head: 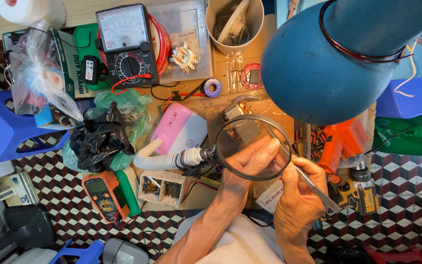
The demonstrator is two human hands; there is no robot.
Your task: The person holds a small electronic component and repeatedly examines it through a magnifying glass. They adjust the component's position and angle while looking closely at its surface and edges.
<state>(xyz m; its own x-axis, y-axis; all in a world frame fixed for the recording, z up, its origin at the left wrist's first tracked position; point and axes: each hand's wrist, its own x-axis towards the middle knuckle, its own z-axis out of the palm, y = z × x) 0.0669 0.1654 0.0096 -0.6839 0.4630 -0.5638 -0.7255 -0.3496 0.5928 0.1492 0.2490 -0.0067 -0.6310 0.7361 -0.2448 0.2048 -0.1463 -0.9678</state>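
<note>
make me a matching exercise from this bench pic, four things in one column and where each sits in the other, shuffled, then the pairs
Things:
1. analog multimeter
2. orange digital meter
3. magnifying lens
4. orange drill

Places:
A. right of the right hand, under the blue lamp shade
B. far side of the bench, left of the white cup
C. over the left hand
D. near left edge, beside the black bag

Pairs: 1-B, 2-D, 3-C, 4-A

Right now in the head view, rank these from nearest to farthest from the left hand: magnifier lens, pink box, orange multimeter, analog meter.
From the left hand:
1. Magnifier lens, right over its fingers.
2. Pink box, just to the left, past the hose.
3. Orange multimeter, lower left at the bench edge.
4. Analog meter, top left at the back.
</note>
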